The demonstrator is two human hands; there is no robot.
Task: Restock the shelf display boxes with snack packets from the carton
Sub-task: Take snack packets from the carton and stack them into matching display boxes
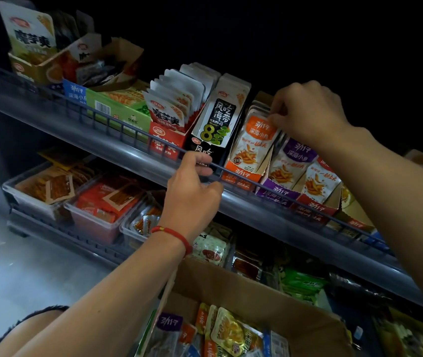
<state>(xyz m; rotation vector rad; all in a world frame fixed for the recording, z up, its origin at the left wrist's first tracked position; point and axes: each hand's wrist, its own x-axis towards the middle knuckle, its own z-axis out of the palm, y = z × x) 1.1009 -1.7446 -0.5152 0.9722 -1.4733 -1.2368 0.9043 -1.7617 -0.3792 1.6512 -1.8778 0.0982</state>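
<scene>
Centrally, orange packets [253,143]: upright in the orange display box [241,173] on the upper shelf, right of the black seaweed box [211,130]
Right hand [308,112]: fingertips pinch the top edge of the front orange packet
Left hand [192,194]: fingers curled over the wire rail [127,127] along the shelf's near edge, just left of the orange box; a red string bracelet [176,235] circles the wrist
Purple display box [280,191]: touching the orange box on its right, holding purple-topped packets
Carton [269,297]: near, at bottom centre, open, with mixed snack packets [228,331] inside
Lower shelf: clear plastic tubs [94,220] of red and orange snacks at left
Far left, upper shelf: a yellow box [28,65] with a tall pale packet standing in it
</scene>
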